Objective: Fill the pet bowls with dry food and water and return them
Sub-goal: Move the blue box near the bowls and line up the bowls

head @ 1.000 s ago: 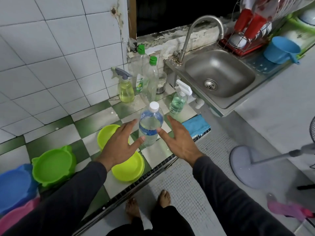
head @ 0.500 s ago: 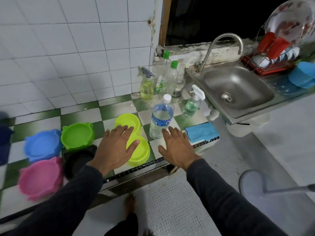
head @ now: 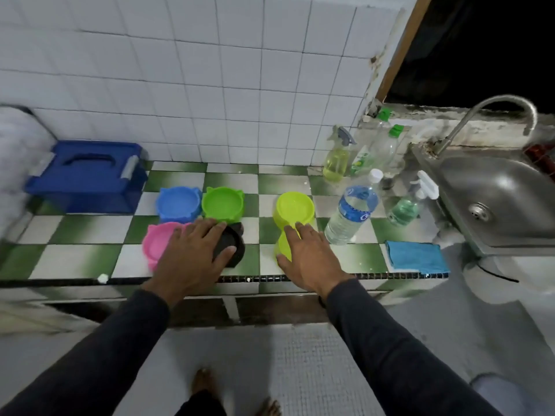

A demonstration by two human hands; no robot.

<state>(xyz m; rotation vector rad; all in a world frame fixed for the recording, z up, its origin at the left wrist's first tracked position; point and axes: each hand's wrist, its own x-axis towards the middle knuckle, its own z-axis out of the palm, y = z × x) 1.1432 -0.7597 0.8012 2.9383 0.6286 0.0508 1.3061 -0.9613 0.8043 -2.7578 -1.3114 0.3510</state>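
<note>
yellow-green double bowl [head: 292,216] sits on the checkered counter [head: 90,229], right of centre. right hand [head: 309,258] lies over its near half, fingers straight and slightly spread. left hand [head: 192,253], fingers spread flat, covers a black bowl [head: 232,247] and part of the pink bowl [head: 156,243]. blue bowl [head: 178,204] and green bowl [head: 222,203] just behind. water bottle [head: 351,211] stands upright beside the double bowl. blue bin [head: 87,175] far left, sink [head: 492,193] right.
</note>
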